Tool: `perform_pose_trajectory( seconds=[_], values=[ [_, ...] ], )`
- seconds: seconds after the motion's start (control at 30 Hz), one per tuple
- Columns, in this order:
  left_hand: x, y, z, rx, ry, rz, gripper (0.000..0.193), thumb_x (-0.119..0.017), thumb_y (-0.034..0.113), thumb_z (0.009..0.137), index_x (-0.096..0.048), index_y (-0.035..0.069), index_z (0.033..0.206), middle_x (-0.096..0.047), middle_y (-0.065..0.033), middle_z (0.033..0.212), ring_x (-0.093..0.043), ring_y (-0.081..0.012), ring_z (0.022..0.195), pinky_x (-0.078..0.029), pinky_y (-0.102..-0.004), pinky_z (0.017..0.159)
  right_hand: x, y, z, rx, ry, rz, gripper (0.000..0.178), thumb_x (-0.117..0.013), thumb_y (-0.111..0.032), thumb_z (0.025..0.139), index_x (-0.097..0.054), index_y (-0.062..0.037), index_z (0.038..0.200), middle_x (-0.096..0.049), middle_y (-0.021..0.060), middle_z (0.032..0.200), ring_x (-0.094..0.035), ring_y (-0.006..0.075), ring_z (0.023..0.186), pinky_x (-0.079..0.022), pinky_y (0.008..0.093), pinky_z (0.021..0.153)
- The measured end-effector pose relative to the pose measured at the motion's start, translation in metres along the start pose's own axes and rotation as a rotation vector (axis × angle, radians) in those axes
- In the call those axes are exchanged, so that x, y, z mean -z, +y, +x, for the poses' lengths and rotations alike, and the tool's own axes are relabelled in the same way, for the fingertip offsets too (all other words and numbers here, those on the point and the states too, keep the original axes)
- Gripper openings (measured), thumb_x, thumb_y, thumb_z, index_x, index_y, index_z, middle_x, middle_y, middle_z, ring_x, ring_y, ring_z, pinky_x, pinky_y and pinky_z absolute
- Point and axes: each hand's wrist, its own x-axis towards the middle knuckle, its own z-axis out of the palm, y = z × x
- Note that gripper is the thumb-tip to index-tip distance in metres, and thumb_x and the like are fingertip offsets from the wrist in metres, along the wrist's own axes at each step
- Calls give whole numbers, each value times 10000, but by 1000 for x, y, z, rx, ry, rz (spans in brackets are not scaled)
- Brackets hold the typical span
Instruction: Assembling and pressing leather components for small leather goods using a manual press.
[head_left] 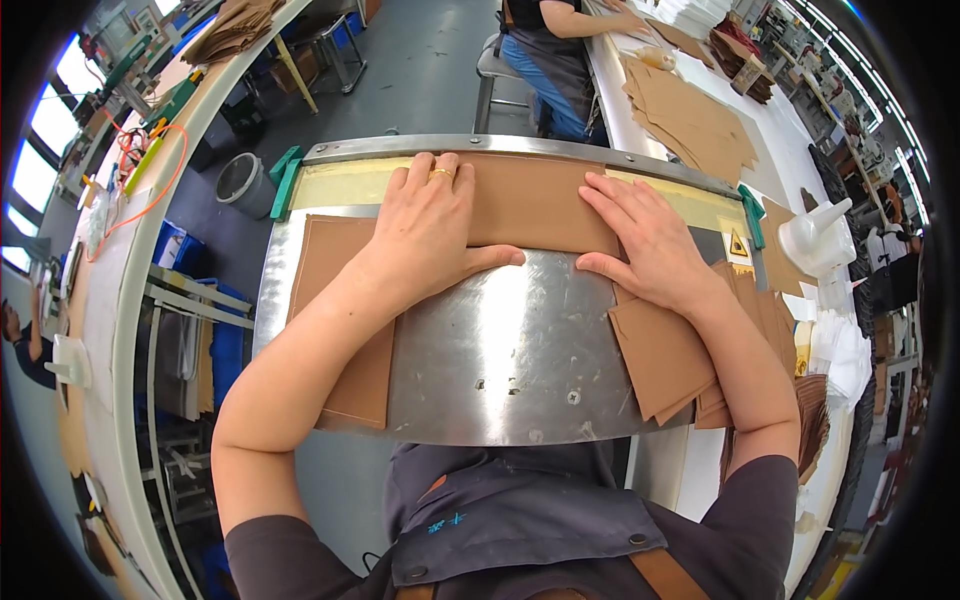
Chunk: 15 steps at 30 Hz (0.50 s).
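A brown leather-like panel [540, 205] lies across the far part of a shiny metal work plate [490, 350], up against a metal bar [520, 145]. My left hand [425, 215] rests on its left end, fingers stretched toward the bar and thumb along the near edge. On its right end lies my right hand [650, 238], also open, with the fingertips on the panel and the thumb at the near edge. Under my left forearm is another brown panel [350, 375] with a stitched border. Several loose brown pieces [662, 355] overlap beside my right forearm.
Green clamp-like parts [286, 183] stand at both ends of the bar. A white bottle [815, 238] is on the right-hand table, near brown sheets [690, 115]. A co-worker [555, 60] sits beyond the plate. On the left are a long bench [185, 110] and a grey bin [243, 183].
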Motion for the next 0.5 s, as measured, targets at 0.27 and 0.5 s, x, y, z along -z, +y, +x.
perform_pose_trajectory(
  seconds=[0.27,0.5],
  values=[
    [2,-3,-1,-31,-3,-4,993,-716,700,762,-529,-72,1358,-530,-229,1361,-448,-389,1292,-344,-481,1096,3,-2,-1,9,1,-3,769,-660,-552,891,-498,-4,1406,-493,163,1450,-473,347,1339,-311,493,1190],
    [22,-7,-2,-22,-87,-48,887,-771,627,752,-603,-65,1280,-550,-235,1323,-462,-375,1282,-368,-463,1079,6,-3,4,14,-7,-15,708,-701,-507,873,-526,-32,1368,-533,153,1360,-509,353,1279,-343,493,1180]
  ],
)
